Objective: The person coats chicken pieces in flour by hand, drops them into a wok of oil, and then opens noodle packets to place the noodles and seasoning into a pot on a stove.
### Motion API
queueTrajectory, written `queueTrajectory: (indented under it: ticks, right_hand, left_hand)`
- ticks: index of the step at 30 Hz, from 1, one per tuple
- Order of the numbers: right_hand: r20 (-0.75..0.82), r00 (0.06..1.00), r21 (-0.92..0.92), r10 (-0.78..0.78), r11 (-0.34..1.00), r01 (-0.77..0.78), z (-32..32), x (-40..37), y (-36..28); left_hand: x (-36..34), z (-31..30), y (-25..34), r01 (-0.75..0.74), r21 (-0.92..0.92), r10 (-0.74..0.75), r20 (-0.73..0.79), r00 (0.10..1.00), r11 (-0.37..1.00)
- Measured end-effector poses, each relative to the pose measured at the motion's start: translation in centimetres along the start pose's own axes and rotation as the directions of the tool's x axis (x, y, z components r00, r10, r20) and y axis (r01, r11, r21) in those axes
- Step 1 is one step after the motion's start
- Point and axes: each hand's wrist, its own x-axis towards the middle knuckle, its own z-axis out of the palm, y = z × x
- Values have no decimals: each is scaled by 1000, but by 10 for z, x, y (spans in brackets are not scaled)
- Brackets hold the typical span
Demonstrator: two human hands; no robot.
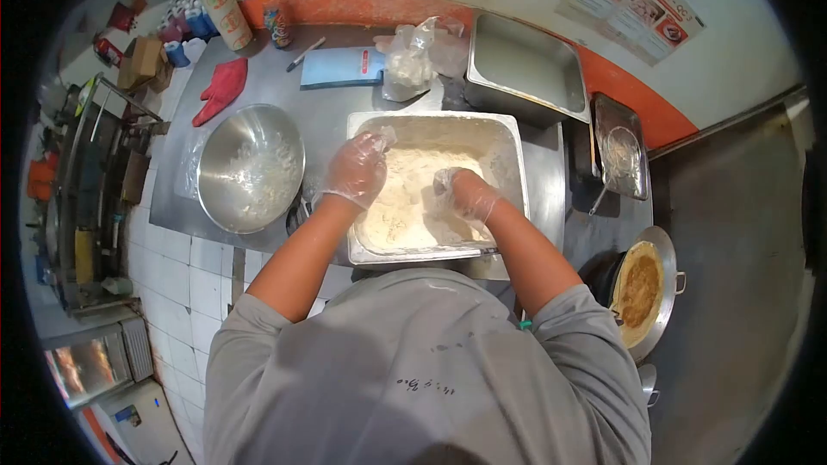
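Note:
A rectangular metal pan [520, 155] in front of me holds pale flour [409, 198], loose and uneven. Thin clear plastic gloves cover both hands. My left hand [357, 169] is over the pan's left side, its fingers curled together near the far left corner; what they hold, if anything, is hidden. Inside the pan, toward the right, my right hand [468, 195] is closed low at the flour, and its fingertips are hidden from view. Left of the pan, a round steel bowl [217, 174] has white flour residue inside.
Behind the pan are a deep metal container [525, 60], a plastic bag [409, 65], a blue packet [343, 67] and a marker [306, 54]. A red glove [224, 90] lies far left. At right are a strainer in a tray [622, 155] and a wok [668, 280] with brown contents.

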Motion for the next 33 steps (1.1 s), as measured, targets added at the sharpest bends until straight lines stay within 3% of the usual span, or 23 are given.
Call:
queueTrajectory:
  ticks: [2,3,5,7,11,13,17,19,22,23,25,26,30,33]
  right_hand:
    - [29,1000,58,3,998,-5,7,3,17]
    - [42,998,-19,54,998,-53,11,4,29]
    - [66,993,-97,102,991,-95,8,-4,40]
    - [67,976,-169,206,967,-192,-16,-15,26]
    - [154,954,-187,258,955,-229,-6,-13,50]
    - [164,963,-509,214,855,-104,17,-9,66]
    - [218,939,-541,265,834,-110,26,-13,58]
    - [304,895,-399,327,897,-192,7,-16,18]
    - [324,884,-329,337,916,-229,-13,-12,-70]
    - [328,881,-334,342,914,-230,-2,-9,-71]
    - [303,919,-580,252,814,-32,35,0,-48]
    - [193,939,-529,286,836,-146,67,6,-5]
    - [152,905,-506,396,818,-273,52,7,-17]
    - [116,902,-448,416,832,-326,47,-1,6]
  left_hand:
    - [0,2,0,-26,32,27,-29,999,999]
    - [2,-3,6,-24,33,25,-24,999,999]
    - [3,-11,13,98,27,-101,95,990,995]
    - [1,-7,9,107,54,-112,94,989,993]
    - [-6,5,-4,70,125,-73,21,997,990]
    - [-7,5,-7,104,93,-109,48,993,990]
    - [-2,-6,4,97,58,-100,55,993,994]
    - [-5,-3,1,97,42,-99,45,994,994]
    - [-7,4,-5,103,18,-102,-38,994,995]
    - [-6,2,-3,123,4,-123,-9,992,992]
    - [-6,2,-4,147,-27,-147,17,989,989]
    - [-5,2,-5,106,-37,-106,-5,994,994]
    - [-5,4,-5,16,-11,-18,-124,992,1000]
    - [-4,-2,-2,97,-34,-98,-35,995,995]
